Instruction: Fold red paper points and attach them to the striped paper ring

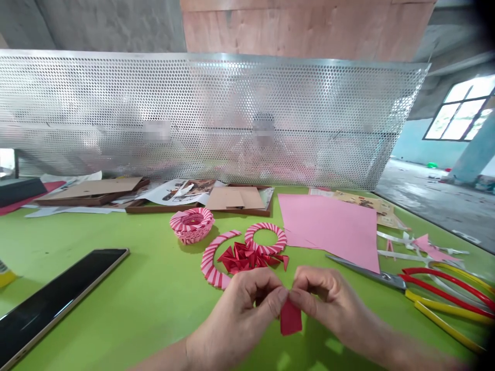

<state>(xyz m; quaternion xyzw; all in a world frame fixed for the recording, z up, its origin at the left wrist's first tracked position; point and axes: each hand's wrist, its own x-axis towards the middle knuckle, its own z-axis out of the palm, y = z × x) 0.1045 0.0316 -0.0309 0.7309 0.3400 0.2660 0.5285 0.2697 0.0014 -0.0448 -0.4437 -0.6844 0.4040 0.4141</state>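
Between both hands [242,305] [328,303], red paper piece [291,318].

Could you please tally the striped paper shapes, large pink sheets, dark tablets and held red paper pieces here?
Striped paper shapes: 3 (basket, arc, ring)
Large pink sheets: 1
Dark tablets: 1
Held red paper pieces: 1
Total: 6
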